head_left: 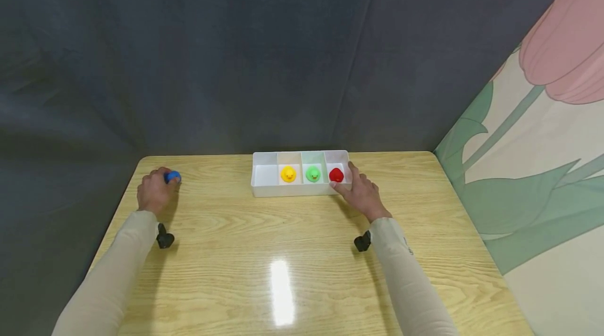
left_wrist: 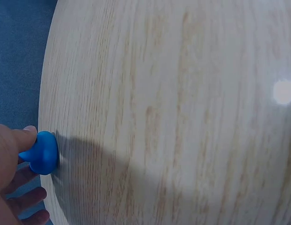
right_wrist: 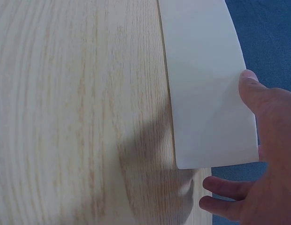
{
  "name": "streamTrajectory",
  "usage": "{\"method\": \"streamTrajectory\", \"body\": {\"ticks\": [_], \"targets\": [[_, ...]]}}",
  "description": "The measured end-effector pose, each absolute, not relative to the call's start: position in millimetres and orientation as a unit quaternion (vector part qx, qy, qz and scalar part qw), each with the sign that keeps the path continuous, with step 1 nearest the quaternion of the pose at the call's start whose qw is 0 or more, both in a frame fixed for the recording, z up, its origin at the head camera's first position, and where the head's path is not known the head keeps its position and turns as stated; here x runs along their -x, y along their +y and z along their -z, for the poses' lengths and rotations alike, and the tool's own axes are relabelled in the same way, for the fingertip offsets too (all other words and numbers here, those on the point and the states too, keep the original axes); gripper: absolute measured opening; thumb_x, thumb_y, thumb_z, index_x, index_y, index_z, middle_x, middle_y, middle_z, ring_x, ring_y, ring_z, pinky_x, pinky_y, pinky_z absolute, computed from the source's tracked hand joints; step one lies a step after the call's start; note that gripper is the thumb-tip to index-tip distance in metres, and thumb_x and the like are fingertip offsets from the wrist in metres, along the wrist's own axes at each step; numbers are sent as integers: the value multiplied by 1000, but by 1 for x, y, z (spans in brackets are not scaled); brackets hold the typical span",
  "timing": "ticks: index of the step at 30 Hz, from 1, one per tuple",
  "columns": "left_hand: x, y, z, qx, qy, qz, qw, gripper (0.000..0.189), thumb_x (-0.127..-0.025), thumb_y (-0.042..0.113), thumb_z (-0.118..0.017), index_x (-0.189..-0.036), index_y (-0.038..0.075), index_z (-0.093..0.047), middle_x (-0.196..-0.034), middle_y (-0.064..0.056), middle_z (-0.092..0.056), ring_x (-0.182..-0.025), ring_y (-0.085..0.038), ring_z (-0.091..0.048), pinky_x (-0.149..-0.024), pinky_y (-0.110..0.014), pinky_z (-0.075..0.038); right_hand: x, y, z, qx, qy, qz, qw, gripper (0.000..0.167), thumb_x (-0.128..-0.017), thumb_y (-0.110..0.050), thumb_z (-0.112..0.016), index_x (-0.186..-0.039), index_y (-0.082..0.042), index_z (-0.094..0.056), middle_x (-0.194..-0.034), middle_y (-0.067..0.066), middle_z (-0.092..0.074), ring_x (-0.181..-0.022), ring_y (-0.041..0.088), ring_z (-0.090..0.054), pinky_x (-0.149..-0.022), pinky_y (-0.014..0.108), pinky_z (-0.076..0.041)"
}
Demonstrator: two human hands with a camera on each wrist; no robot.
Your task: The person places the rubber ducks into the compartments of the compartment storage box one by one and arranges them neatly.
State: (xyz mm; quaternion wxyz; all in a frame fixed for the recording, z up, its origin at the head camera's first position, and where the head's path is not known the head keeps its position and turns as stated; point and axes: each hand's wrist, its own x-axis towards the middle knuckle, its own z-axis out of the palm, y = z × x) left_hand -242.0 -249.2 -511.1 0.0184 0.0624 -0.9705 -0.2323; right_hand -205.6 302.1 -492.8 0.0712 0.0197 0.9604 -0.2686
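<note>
At the table's far left, my left hand (head_left: 154, 191) pinches a blue toy duck (head_left: 173, 176) between thumb and fingers. In the left wrist view the blue duck (left_wrist: 44, 153) is at the table's edge, the thumb against its side. My right hand (head_left: 362, 194) holds the right front corner of a white divided box (head_left: 288, 191). Its thumb lies on the front rim and a finger is along the right end; other fingers are off the box. A yellow duck (head_left: 288, 174), a green duck (head_left: 313, 174) and a red toy (head_left: 336, 175) sit in separate compartments; the leftmost compartment (head_left: 265, 174) has nothing in it.
The wooden table (head_left: 226, 252) ends at a dark curtain (head_left: 236, 63) behind and on the left. A flower-patterned cloth (head_left: 528, 179) hangs on the right. Black wrist devices (head_left: 165, 236) are worn at both cuffs.
</note>
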Motion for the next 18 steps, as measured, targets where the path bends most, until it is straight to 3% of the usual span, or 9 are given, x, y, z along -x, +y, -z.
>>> {"method": "streamTrajectory", "body": {"ticks": [18], "targets": [[239,-245,516,-66,-971,229,23,49,-108,29,-62,-142,-5,-53,-136,-39,-62,-116,-61,-61,-95,-71,-50,207,301,496,-22,960,269,69,96,-103,-61,-60,-171,-12,-13,-160,34,-43,-148,55,-45,-129,71,-19]]}}
